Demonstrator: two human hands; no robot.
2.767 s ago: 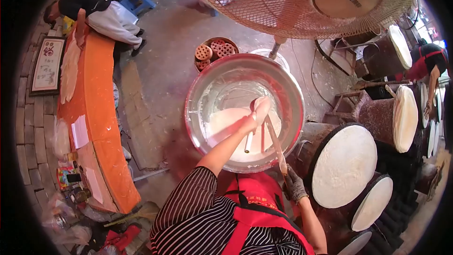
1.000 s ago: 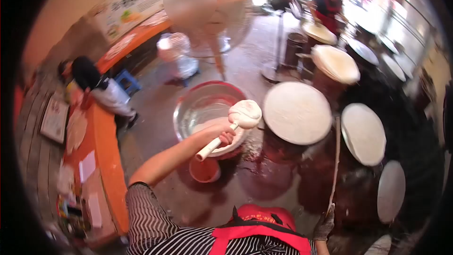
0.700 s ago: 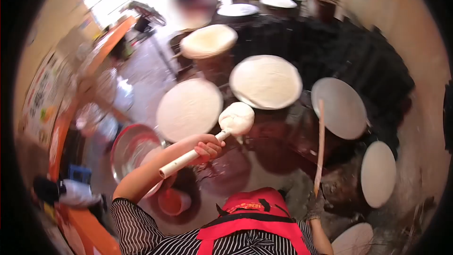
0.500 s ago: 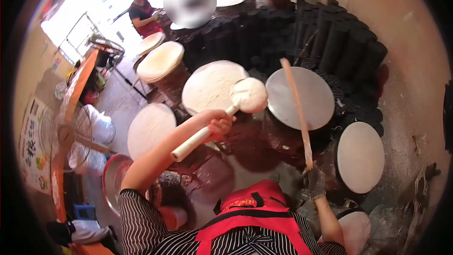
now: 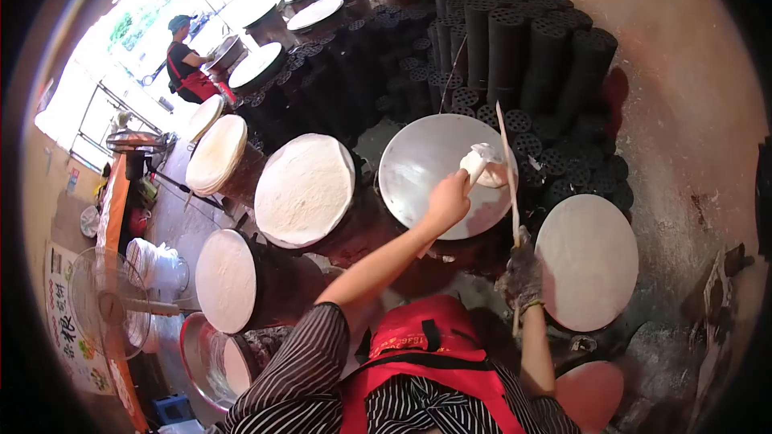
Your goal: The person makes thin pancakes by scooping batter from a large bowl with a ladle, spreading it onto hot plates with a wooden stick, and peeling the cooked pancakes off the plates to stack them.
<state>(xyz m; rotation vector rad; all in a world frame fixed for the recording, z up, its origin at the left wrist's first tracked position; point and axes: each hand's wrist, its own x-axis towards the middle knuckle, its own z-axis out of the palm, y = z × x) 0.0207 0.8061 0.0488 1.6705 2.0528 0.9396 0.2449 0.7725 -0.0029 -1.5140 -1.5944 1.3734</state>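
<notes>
Counting from the left: one fan [image 5: 108, 301], one co-worker [image 5: 189, 72], one red-rimmed basin [image 5: 197, 354], one stack of thin pale rounds [image 5: 215, 157], two cream-topped griddles [image 5: 305, 190], then one grey griddle plate [image 5: 418, 169]. Left grip [image 5: 448, 201], bare, is closed round one ladle [image 5: 485, 153] by its handle, bowl over the plate's right part with one lump of pale batter [image 5: 490, 177] at it; can't tell if batter touches metal. Right grip [image 5: 523, 273], gloved, is wrapped round one wooden stick [image 5: 509, 169] running up along the plate's right edge in view, one pale round griddle [image 5: 587, 263] just beside that hand, further right.
</notes>
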